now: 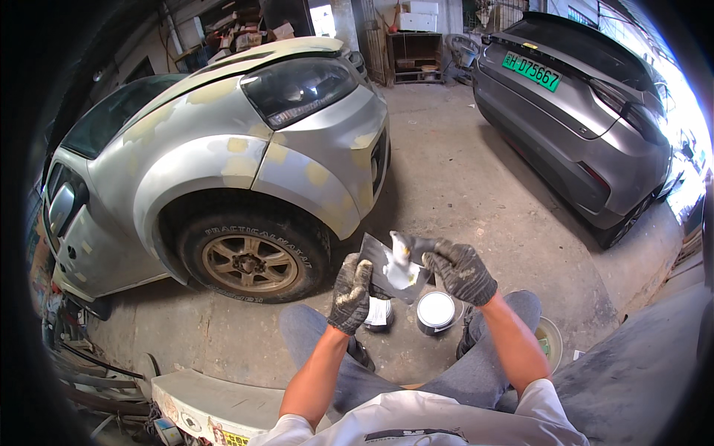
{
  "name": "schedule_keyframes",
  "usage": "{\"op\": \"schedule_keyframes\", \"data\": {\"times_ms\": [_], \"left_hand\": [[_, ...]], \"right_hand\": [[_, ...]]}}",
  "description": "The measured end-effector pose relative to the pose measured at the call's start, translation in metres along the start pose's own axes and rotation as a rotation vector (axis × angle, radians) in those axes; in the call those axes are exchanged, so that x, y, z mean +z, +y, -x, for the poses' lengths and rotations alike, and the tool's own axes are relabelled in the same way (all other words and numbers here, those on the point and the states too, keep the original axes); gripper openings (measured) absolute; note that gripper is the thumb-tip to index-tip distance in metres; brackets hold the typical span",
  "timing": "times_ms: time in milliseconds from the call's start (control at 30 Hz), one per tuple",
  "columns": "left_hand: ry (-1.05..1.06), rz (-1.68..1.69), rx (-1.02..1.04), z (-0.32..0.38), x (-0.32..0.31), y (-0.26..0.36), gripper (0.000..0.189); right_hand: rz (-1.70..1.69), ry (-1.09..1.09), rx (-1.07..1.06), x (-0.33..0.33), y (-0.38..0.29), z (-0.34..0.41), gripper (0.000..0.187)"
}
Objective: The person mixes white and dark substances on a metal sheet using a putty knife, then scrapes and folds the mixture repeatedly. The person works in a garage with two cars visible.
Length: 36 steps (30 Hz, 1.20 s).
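Observation:
In my left hand (pixel 350 292), which wears a dark, stained knit glove, is a flat grey board (pixel 375 252). White paste (pixel 400 275), likely body filler, with a small yellow streak, lies on the board. My right hand (pixel 464 272), gloved alike, grips a dark spreader (pixel 423 245) over the board. White paste coats the spreader's far end, and its grip is partly hidden by my fingers. Below my hands, a tin with a white lid (pixel 436 309) stands on the floor between my feet. Left of it is a second tin (pixel 379 315), partly covered by my left hand and the board.
A silver car (pixel 195 128) with yellowish filler patches stands ahead left, its front wheel (pixel 251 262) near me. A grey car (pixel 558 117) is at right. Beside my right leg sits a basin (pixel 554 337). A pale panel (pixel 223 393) lies behind my left side.

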<state>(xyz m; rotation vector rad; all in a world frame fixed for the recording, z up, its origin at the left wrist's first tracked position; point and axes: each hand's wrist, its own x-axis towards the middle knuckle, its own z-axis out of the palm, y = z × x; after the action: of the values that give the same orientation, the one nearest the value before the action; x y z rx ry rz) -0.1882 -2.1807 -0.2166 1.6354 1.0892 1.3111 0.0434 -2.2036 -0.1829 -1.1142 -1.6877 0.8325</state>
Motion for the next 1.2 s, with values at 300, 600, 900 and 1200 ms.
{"op": "schedule_keyframes", "data": {"times_ms": [300,600,900,1200], "left_hand": [[0.201,0.098,0.028,0.000,0.015,0.017,0.016],[0.204,-0.275,0.163,0.001,0.022,0.012,0.017],[0.061,-0.063,0.066,0.001,0.011,-0.004,0.018],[0.262,-0.148,0.177,-0.001,0.000,0.008,0.021]], "right_hand": [[0.838,0.241,-0.594,0.016,-0.010,0.014,0.037],[0.777,0.221,-0.594,0.034,-0.009,0.019,0.046],[0.400,0.169,-0.466,0.012,-0.003,0.002,0.035],[0.638,0.350,-0.508,-0.002,0.015,0.006,0.018]]}}
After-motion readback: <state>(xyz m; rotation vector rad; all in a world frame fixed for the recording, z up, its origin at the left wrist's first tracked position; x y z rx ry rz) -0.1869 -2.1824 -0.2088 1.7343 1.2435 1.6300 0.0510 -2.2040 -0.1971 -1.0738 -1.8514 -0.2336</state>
